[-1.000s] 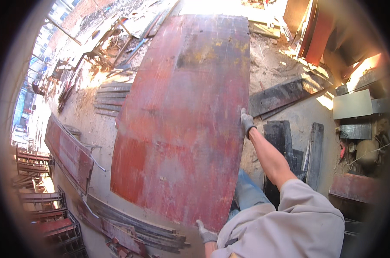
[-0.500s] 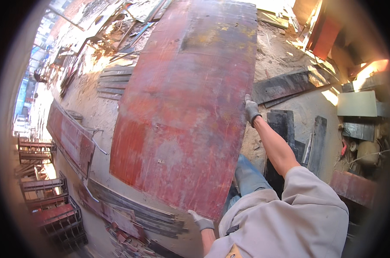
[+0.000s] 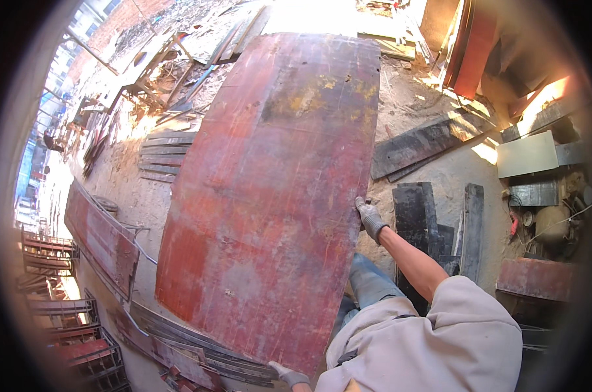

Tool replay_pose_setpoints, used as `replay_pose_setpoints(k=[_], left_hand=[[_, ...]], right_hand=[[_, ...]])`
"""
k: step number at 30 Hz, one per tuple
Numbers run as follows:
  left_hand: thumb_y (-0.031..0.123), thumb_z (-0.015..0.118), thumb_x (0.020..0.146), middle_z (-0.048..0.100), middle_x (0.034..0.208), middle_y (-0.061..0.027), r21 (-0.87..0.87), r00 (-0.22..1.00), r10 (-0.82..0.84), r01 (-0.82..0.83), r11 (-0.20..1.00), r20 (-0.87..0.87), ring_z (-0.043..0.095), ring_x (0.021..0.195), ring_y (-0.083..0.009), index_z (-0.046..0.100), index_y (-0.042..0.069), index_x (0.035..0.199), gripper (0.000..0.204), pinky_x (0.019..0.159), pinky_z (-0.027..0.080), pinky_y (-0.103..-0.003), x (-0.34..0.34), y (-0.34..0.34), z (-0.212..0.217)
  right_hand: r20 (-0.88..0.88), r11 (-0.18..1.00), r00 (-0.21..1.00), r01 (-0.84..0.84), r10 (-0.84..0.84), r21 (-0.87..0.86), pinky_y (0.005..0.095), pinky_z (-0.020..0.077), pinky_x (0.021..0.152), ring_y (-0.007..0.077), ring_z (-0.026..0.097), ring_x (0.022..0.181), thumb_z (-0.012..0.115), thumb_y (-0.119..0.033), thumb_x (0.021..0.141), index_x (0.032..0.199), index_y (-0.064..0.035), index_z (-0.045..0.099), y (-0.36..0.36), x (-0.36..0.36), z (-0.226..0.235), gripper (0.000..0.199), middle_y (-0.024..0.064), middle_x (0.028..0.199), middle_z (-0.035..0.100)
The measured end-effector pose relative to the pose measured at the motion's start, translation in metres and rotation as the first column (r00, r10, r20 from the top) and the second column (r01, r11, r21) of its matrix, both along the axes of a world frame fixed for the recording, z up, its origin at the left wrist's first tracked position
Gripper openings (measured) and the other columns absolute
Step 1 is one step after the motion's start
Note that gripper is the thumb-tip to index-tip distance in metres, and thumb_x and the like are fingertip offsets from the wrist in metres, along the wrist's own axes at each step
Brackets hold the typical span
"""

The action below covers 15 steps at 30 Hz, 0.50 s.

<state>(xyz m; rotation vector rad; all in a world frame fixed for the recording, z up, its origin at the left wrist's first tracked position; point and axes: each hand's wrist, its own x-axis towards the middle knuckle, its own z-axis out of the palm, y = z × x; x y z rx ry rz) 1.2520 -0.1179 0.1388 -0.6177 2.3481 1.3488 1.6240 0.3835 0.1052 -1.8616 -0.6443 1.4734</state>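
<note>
A large, worn red-painted panel [image 3: 257, 196], board-like with dark and yellow stains, stretches from near me to the far side. My right hand [image 3: 372, 221], in a grey work glove, grips its right edge; the thumb lies on top and the other fingers go under. At the near end, my left hand [image 3: 289, 375], also gloved, is closed on the panel's lower edge. Part of that hand is hidden under the board, and its forearm is mostly out of view.
Dark planks [image 3: 417, 140] lie on the dusty ground to the right, with more black boards [image 3: 413, 215] nearer my legs. Stacked dark strips [image 3: 168, 155] and a smaller red panel [image 3: 103, 238] are on the left. Boards lean [image 3: 469, 52] at the far right.
The panel has come toward me and slightly left, its far edge now in view. Both hands have moved with it, keeping their grip on its edges.
</note>
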Motion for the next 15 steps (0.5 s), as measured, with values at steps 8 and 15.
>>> replay_pose_setpoints(k=[8,15], left_hand=[[0.075,0.058,0.092,0.05,0.158,-0.0125,-0.02,0.993,0.055,-0.053,0.998,0.104,0.057,0.129,-0.0308,0.038,0.018,0.164,0.094,0.109,0.049,-0.048,-0.029,-0.003,-0.023],[0.079,0.057,0.09,0.05,0.157,-0.0115,-0.07,0.995,0.056,-0.051,0.996,0.083,0.056,0.13,-0.0317,0.039,0.017,0.162,0.097,0.111,0.046,-0.049,-0.042,-0.006,-0.024]], right_hand=[[-0.214,1.0,0.977,0.003,-0.006,-0.013,0.0431,0.0647,0.071,0.0264,0.075,0.083,0.064,-0.053,0.102,0.117,-0.0042,0.069,-0.012,0.003,0.037,0.051,0.0114,0.106,0.074],[-0.399,1.0,0.916,0.03,-0.029,-0.003,0.0513,0.0611,0.082,0.0365,0.073,0.101,0.067,-0.066,0.095,0.135,-0.0025,0.06,0.106,0.073,0.039,0.076,0.0193,0.125,0.07]])
